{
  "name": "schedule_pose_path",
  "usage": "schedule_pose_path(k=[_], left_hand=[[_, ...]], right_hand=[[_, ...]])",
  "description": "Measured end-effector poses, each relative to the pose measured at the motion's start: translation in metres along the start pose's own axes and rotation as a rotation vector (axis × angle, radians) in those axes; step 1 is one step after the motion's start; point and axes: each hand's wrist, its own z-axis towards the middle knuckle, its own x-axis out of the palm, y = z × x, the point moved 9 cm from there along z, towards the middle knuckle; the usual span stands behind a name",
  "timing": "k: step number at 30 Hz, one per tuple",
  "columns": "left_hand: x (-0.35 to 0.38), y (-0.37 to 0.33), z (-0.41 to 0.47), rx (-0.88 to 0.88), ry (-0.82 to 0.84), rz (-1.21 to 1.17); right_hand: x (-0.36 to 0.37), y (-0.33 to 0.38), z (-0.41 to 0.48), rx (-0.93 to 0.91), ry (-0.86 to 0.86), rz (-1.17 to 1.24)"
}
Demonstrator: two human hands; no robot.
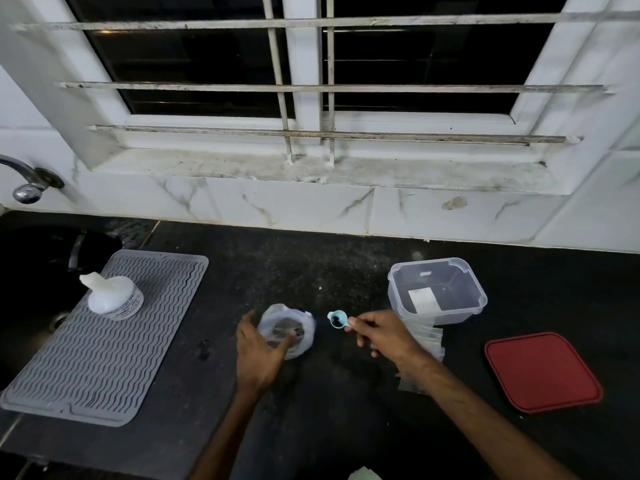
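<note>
A clear plastic bag (298,322) with dark grains inside stands open on the black counter (311,410). My left hand (258,351) grips the bag's left side, thumb at its open mouth. To the right of the bag, my right hand (379,332) pinches the handle of a small light-blue measuring scoop (337,319). The scoop holds a little dark material and hovers just right of the bag. A clear plastic container (437,291) with a white label inside stands open behind my right hand.
A red lid (542,372) lies at the right. Several clear small pouches (427,341) lie under my right wrist. A grey ribbed mat (104,344) at the left carries a white tub (114,297). A sink (31,278) and tap (29,181) are at far left.
</note>
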Motion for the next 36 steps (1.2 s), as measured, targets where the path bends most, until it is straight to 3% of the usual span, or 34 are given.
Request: schedule_pose_path(k=[2,4,7,9,11,16,22,29,36], left_hand=[[-0.008,-0.036,-0.018,0.223,-0.127,0.109],[0.001,-0.073,-0.041,0.412,-0.171,0.071],[0.072,-0.113,-0.074,0.483,0.152,0.05],[0.123,-0.13,-0.097,0.567,0.336,0.181],[0.156,-0.142,-0.108,0.626,0.414,0.344],[0.194,-0.15,-0.111,0.609,0.467,0.485],[0.204,-0.151,-0.109,0.605,0.393,0.5],[0.196,-0.144,-0.114,0.591,0.274,0.303],[0.19,-0.14,-0.119,0.494,0.232,0.12]], right_hand=[[-0.021,-0.001,-0.009,0.015,0.003,0.0],[-0.043,-0.004,-0.016,0.027,0.007,0.001],[-0.084,-0.014,-0.029,0.01,-0.039,0.026],[-0.111,-0.023,-0.038,-0.003,-0.086,0.0],[-0.129,-0.034,-0.045,-0.001,-0.104,-0.053],[-0.155,-0.059,-0.054,0.03,-0.123,-0.138],[-0.16,-0.07,-0.047,0.002,-0.106,-0.313],[-0.153,-0.057,-0.041,-0.127,-0.136,-0.626],[-0.159,-0.057,-0.041,-0.151,-0.279,-0.653]])
